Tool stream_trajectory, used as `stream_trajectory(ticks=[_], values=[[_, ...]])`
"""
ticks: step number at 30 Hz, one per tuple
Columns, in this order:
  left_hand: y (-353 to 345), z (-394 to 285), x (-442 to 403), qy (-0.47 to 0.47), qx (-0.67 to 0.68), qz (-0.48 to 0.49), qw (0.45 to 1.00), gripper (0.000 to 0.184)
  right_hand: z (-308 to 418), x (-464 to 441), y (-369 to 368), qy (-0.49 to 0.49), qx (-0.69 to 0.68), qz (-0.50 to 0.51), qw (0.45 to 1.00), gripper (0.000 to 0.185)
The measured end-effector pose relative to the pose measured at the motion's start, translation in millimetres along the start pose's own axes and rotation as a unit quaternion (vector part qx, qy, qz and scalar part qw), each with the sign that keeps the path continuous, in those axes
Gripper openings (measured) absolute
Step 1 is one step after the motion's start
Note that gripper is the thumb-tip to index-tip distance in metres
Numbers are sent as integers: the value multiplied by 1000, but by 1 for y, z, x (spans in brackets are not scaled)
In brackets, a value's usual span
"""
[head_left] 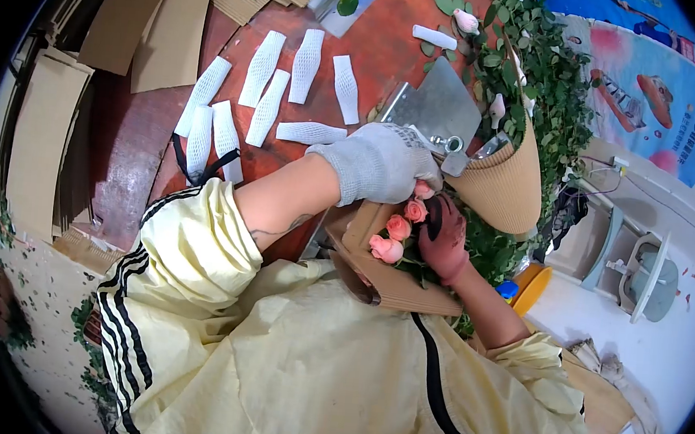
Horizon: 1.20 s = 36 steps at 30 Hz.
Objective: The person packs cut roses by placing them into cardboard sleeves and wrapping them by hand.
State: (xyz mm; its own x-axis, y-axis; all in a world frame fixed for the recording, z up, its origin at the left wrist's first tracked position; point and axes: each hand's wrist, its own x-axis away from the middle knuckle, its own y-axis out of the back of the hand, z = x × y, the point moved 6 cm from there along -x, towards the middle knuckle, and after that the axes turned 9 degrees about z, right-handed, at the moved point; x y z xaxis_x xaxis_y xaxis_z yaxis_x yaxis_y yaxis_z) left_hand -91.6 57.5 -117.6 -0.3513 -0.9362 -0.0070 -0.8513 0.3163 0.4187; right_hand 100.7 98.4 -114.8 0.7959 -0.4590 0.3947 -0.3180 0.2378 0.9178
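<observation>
My left hand, in a grey knit glove, has its fingers curled down at the top end of a row of pink roses, against the uppermost rose. My right hand, in a dark red glove with black patches, is closed beside the same row. Whatever lies inside its fingers is hidden. The roses rest on a folded corrugated cardboard sheet close to my body. Just beyond my hands are a metal plate with a bolt and a curved corrugated cardboard wrap.
Several white mesh sleeves lie on the red table. Cardboard sheets are stacked at the left. Leafy stems with wrapped white buds line the right side. A yellow bucket and a grey-white chair stand farther right.
</observation>
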Motion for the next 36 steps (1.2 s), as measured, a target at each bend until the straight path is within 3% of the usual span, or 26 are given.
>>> stream_trajectory(ticks=[6,8,10,11,14,20,22,23,26,27,28,30,32,33,34,36], values=[[-3,-8,2,-20,-34,1,999,18,-1,8,15,34,-124,-72,989,55],[-5,-16,2,19,-93,38,995,31,-10,11,17,34,-166,-97,981,54],[-1,-40,6,34,-156,42,986,37,-19,8,16,2,-317,-58,947,49],[-3,-52,4,55,-203,55,976,44,-21,10,21,-49,-356,-43,932,47],[-19,-81,-4,121,-334,113,928,72,-33,17,9,-56,-406,-78,909,48],[-48,-88,-11,133,-365,134,912,75,-34,23,19,-9,-467,-86,880,57],[-56,-91,-12,47,-404,78,910,75,-36,30,23,39,-415,-149,897,57],[-61,-90,-11,30,-404,93,909,73,-38,41,32,25,-338,-220,915,50],[-66,-83,-9,8,-400,96,912,72,-43,72,80,-21,-309,-299,903,39],[-68,-81,-9,15,-407,109,907,73,-53,75,91,-19,-429,-264,864,30],[-69,-82,-9,9,-411,115,904,73,-74,81,73,-96,-500,-255,822,28],[-69,-82,-9,16,-416,107,903,74,-100,102,79,-93,-510,-372,770,27],[-71,-83,-8,15,-422,110,900,74,-118,126,74,-150,-671,-336,644,26],[-71,-84,-8,19,-424,108,899,73,-128,136,78,-173,-688,-335,620,23],[-72,-84,-8,22,-427,105,898,73,-140,148,80,-132,-669,-376,627,22],[-73,-81,-9,30,-431,107,896,73,-163,173,77,-170,-708,-372,576,18]])
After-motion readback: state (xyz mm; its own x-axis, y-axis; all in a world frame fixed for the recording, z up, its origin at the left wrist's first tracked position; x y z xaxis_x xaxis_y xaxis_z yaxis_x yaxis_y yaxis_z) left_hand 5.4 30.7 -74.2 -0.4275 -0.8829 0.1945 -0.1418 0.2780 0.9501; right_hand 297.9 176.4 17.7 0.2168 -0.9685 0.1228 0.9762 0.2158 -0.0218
